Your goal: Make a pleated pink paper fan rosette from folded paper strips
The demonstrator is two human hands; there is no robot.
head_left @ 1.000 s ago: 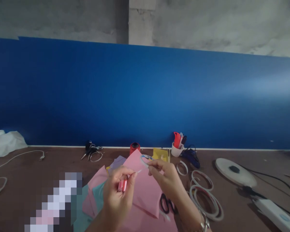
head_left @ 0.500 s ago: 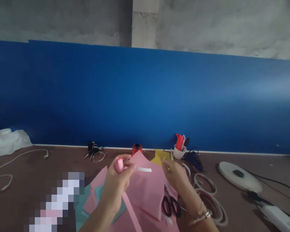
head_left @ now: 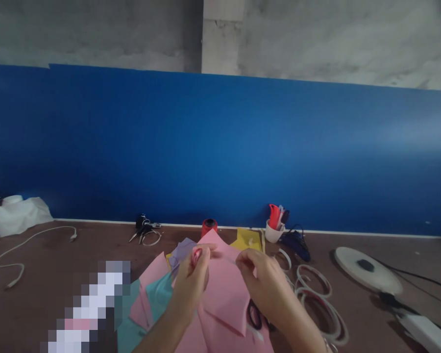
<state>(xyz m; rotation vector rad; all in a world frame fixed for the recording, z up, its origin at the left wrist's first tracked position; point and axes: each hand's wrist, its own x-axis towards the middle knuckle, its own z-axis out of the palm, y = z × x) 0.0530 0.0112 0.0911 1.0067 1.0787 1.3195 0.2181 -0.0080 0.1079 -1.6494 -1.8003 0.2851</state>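
My left hand (head_left: 193, 274) is closed around a small rolled pink paper strip (head_left: 196, 256), held above the stacked paper. To its right, my right hand (head_left: 259, 269) has its thumb and fingertips pinched together; whatever lies between them is too small to make out. Below both hands spread pink paper sheets (head_left: 224, 289) and a light blue sheet (head_left: 160, 293). Black-handled scissors (head_left: 255, 315) lie on the paper, partly hidden by my right forearm.
White-and-red tape coils (head_left: 325, 314) lie right of my forearm. Behind stand a pen cup (head_left: 274, 231) and a red round object (head_left: 209, 226). Keys (head_left: 143, 228), a white cable (head_left: 22, 240) and a white disc (head_left: 367, 269) lie around. A blue partition (head_left: 220, 147) closes the back.
My right hand has moved left and slightly down, nearer my left hand. My left hand has turned and shifted right; the white strip that stuck out from it no longer shows clearly.
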